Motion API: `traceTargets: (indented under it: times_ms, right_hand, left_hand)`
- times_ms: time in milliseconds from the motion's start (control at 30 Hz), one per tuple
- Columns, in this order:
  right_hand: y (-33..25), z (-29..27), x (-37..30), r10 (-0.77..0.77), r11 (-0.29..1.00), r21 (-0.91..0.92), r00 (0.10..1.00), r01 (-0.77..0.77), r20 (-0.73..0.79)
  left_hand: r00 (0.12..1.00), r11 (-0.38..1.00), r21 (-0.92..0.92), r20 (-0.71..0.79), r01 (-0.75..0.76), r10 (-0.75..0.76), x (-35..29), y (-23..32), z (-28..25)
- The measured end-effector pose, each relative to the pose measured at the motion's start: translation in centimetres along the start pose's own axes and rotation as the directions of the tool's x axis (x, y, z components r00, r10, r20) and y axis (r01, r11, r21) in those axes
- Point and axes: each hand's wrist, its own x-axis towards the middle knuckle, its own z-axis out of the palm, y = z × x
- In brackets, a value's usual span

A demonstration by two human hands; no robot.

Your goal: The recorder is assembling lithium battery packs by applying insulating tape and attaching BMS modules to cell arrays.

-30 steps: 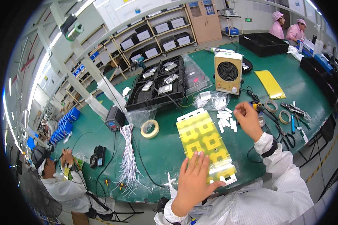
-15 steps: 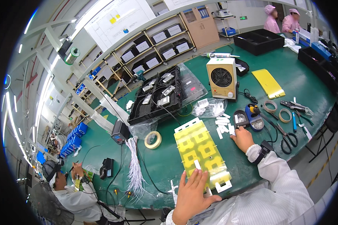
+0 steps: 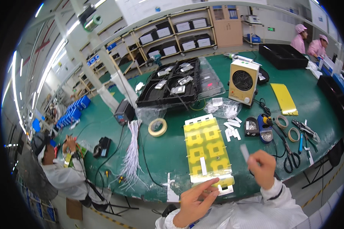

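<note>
My right hand (image 3: 261, 168) is raised right of the yellow panel, its fingers closed on a small white strip (image 3: 244, 151) that sticks up, blurred by motion. Resting by the panel's near end is my left hand (image 3: 197, 201), thumb and fingers apart. A small white piece (image 3: 219, 187) shows just beyond its fingertips; whether they touch it I cannot tell. The flat yellow panel (image 3: 196, 142) has square cut-outs and white ends. One white strip (image 3: 203, 166) lies lengthwise on its near half. Several loose white strips (image 3: 232, 133) lie beyond it to the right.
Right of the strips stand a small black tray (image 3: 251, 126), a soldering iron holder (image 3: 265, 129), tape rolls (image 3: 282, 121) and scissors (image 3: 292, 160). Farther back are a fan unit (image 3: 242, 82) and black tray (image 3: 170, 82). White wires (image 3: 132, 160) lie left; a co-worker (image 3: 61, 168) sits beyond.
My right hand has come away from the loose strips toward me, now with a strip in it. My left hand has drawn back from the panel's surface to its near end.
</note>
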Motion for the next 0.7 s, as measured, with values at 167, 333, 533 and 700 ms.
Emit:
traceTargets:
  times_ms: [167, 333, 533, 700]
  right_hand:
    - [-6.0, 1.5, -0.7, -0.617, 0.697, -0.257, 0.742, 0.670, 0.262]
    - [-5.7, 2.2, -0.7, -0.620, 0.691, -0.201, 0.712, 0.695, 0.331]
    - [-8.0, 1.0, -0.5, -0.188, 0.973, 0.206, 0.876, 0.104, 0.444]
    - [-8.8, 0.6, -0.9, 0.086, 0.947, 0.217, 0.839, -0.236, 0.537]
  left_hand:
    - [0.998, 0.994, -0.093, -0.040, -0.056, 0.052, 0.6, 0.9, 1.9]
    - [0.995, 0.994, -0.073, -0.067, -0.082, 0.077, 0.5, 0.8, 2.1]
    - [0.891, 0.742, 0.514, 0.108, -0.430, 0.441, 1.6, 1.5, 0.6]
    - [0.881, 0.705, 0.544, 0.164, -0.455, 0.443, 1.4, 1.5, 0.9]
